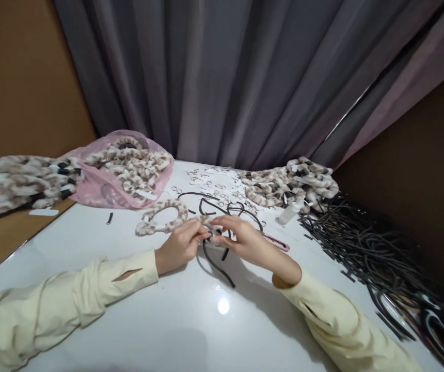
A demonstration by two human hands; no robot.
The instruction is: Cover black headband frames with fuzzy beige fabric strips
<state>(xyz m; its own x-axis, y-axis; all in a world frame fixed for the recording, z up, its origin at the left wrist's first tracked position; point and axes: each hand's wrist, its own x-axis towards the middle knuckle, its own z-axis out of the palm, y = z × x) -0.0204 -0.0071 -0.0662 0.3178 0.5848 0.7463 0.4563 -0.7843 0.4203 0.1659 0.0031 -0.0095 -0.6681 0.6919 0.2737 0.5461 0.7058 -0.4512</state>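
Head view: your L hand [179, 245] & R hand [242, 238] have fingertips pinched narrow on a fuzzy piece [205, 221] btwn them, above the white table [129, 325]. Blk cord [217, 267] trails below; fuzzy ring [145, 227] lies just beyond your L hand, nr the pink bag [94, 192].

Bag [94, 183]: tabletop's [168, 320] left, bands [137, 173] inside
Ring [160, 227]: before the bag
Bottle [289, 213]: before right-hand pile [268, 186]
Cords [361, 243]: far right
Curtain [206, 77]: behind
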